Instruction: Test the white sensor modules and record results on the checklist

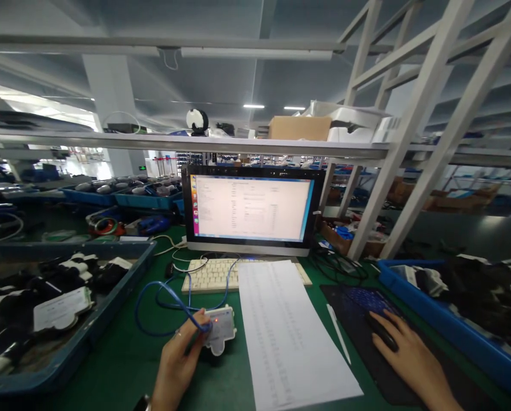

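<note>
My left hand [178, 361] grips a small white device [219, 330] with a red light on it, low on the green bench. A blue cable [165, 297] runs from the device in loops toward the keyboard [214, 275]. My right hand [403, 349] lies over a dark mouse [381, 331] on a black mouse pad [362, 311], fingers curled on it. Between the hands lies a long printed sheet [285, 331]. A lit monitor [250, 208] stands behind the keyboard.
A blue bin [109, 297] of black and white parts sits at the left, another blue bin [443, 322] of dark parts at the right. A white pen [338, 334] lies beside the sheet. White rack posts [392, 188] rise at the right. More bins stand behind.
</note>
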`<state>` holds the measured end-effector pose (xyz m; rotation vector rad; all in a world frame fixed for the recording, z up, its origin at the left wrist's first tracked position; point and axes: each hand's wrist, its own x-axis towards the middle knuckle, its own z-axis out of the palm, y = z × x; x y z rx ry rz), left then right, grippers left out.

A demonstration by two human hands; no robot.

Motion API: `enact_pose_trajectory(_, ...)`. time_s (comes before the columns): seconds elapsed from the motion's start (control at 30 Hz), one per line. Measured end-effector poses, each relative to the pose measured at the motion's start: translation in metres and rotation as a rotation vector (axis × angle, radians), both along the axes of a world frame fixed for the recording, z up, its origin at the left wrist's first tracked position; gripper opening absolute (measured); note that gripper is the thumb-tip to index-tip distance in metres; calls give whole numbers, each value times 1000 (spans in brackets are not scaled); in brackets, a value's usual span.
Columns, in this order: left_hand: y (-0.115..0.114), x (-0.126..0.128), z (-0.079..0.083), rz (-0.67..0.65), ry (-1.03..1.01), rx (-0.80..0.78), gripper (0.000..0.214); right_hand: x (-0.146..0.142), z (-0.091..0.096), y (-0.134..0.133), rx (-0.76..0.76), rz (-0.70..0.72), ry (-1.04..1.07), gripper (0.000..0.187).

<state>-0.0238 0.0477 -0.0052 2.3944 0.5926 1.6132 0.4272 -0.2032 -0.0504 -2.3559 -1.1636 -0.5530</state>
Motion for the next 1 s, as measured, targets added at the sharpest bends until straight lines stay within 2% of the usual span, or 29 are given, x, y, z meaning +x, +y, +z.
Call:
enact_pose_trajectory(0.53,-8,3,8,-9,-46,-59,20,30,-19,-1,-11,83,9,58)
enact_pose_trajectory(0.77,-8,2,8,-12,-37,-98,20,25,-15,0,2,82,0,56)
enact_pose_trajectory(1.0,-5,2,2,-15,-34,-70,20,22,-12,-1,7,66,-16,56)
